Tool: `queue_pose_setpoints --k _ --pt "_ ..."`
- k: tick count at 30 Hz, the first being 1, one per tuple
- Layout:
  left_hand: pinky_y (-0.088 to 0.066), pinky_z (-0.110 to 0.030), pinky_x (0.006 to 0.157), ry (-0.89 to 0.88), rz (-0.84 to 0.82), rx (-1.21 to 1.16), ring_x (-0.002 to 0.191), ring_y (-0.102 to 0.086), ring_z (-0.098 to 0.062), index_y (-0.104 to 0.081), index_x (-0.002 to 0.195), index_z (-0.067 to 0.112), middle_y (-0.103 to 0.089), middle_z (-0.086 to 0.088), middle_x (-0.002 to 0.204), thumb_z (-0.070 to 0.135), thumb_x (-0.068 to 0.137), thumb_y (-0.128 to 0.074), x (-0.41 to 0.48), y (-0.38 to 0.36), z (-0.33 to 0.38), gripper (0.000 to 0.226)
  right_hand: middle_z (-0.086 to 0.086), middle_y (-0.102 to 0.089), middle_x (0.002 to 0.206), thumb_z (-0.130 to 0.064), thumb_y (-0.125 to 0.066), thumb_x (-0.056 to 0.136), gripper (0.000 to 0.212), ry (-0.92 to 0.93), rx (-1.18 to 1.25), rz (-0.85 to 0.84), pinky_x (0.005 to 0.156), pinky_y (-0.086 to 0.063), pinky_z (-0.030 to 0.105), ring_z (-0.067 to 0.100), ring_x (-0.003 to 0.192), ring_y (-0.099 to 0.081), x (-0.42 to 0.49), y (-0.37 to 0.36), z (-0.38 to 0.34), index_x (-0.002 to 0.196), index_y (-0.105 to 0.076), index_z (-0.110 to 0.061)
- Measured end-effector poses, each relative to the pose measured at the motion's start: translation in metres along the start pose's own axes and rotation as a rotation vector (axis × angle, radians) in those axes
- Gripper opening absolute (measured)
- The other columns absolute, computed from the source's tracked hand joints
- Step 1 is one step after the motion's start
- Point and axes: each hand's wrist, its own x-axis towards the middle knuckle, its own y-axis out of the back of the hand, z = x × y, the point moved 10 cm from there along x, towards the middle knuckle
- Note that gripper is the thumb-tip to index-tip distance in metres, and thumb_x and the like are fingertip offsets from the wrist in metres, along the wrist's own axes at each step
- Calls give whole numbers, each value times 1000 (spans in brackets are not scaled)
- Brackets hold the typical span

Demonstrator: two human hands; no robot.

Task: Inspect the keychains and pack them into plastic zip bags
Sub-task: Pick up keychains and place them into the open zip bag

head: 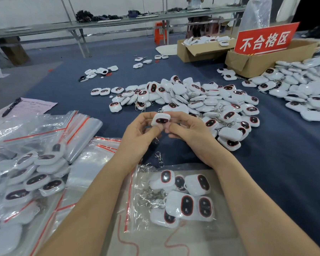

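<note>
Between the fingers (156,128), half-hidden keychain (161,119)

Factory packing station: keychain piles (196,102), cardboard boxes (203,49), red reject-zone sign (265,40).

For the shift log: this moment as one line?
phase: inspecting | left hand: pinches keychain | right hand: pinches same keychain | zip bag: partly filled

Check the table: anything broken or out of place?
Yes. One far-left keychain looks opened, with a loose red ring and a white disc beside it.
</note>
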Motion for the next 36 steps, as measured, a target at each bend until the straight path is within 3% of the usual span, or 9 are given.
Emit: queue_pose_setpoints --k 5,12,16,21,24,29,32,34,36 --pt "-55 -26 74 15 2 -91 85 -69 -13 -68 121 23 -75 0 100 22 100 -62 -2 3 3 22 -6 -75 90 -16 -58 100 24 -20 -56 83 82 -57 24 6 83 -68 -5 5 -9 110 -70 -34" --pt "-52 -27 60 -23 166 -195 68 -61 -14 -76 99 25 -67 1 79 22 99 -63 -25 53 59 14 -21 -70 95 -22 -51 103 27 -6 -412 199 71 -46 10 0 74 -59 -64 15 -29 110 -65 -44" --pt "-45 -21 48 203 97 -1 56 -53 -10 -77 98 16 -61 1 74 20 99 -63 -71 67 46 15 -10 -62 119 -20 -43 106 33 15 -901 177 99 -43 30 10 108 -56 -98 7 -26 132 -59 -30" --pt "-44 -25 53 426 -58 319 56 -51 -17 -72 105 14 -59 -3 65 21 100 -60 -133 83 29 15 -5 -62 124 -19 -37 106 38 65 -1130 143 96 -43 38 21 112 -57 -99 -1 -40 139 -53 -28" --pt "-45 -25 50 474 -138 346 56 -57 -17 -72 109 14 -60 -3 62 15 102 -55 -152 75 31 18 -6 -63 124 -19 -37 106 37 56 -1113 153 95 -46 38 18 111 -58 -99 4 -42 138 -54 -28" --pt "-46 -24 53 510 -227 337 65 -59 -22 -67 117 10 -65 -12 74 11 105 -50 -160 50 34 21 -12 -64 117 -24 -38 105 36 -57 -751 238 98 -46 33 10 105 -59 -107 11 -35 136 -54 -32" --pt "-44 -23 54 537 -273 224 68 -54 -23 -67 120 7 -66 -17 80 6 103 -51 -159 34 30 23 -9 -58 130 -24 -35 106 38 -5 -1067 187 100 -37 35 19 115 -53 -113 -7 -29 141 -48 -29" --pt "-46 -22 53 565 -264 115 69 -55 -21 -68 119 5 -64 -14 76 2 100 -54 -158 27 26 23 -11 -58 129 -19 -33 107 38 -31 -1000 200 98 -36 26 16 116 -52 -114 0 -24 139 -49 -30" --pt "-45 -22 54 573 -233 74 68 -55 -20 -68 118 4 -64 -13 75 1 98 -58 -155 27 24 22 -16 -61 122 -17 -31 107 38 -113 -661 243 86 -39 10 6 107 -57 -114 17 -19 129 -54 -37"
